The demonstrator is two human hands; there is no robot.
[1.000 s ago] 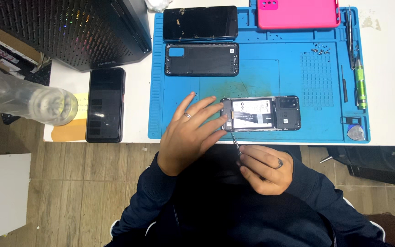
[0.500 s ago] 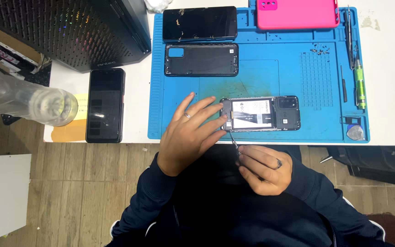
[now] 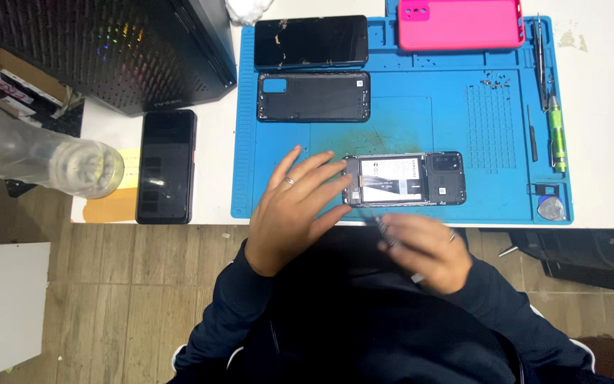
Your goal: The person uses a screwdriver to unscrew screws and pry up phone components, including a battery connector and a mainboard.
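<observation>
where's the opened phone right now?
Head view: the opened phone lies back-up near the front edge of the blue mat, left hand pressing its left end, right hand just below it.

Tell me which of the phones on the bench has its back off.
The opened phone at the blue mat's front edge, under the left hand's fingertips: battery and internals show. The black phone on the mat and the one beside it are closed.

The mat (image 3: 406,121) looks like matt blue rubber, scuffed near its middle. The screen (image 3: 311,41) is glossy black glass, the back cover (image 3: 313,97) matt black plastic, the case (image 3: 461,23) smooth pink plastic. The bottle (image 3: 44,160) is clear and shiny. The floor (image 3: 108,306) looks like grained wood.
</observation>
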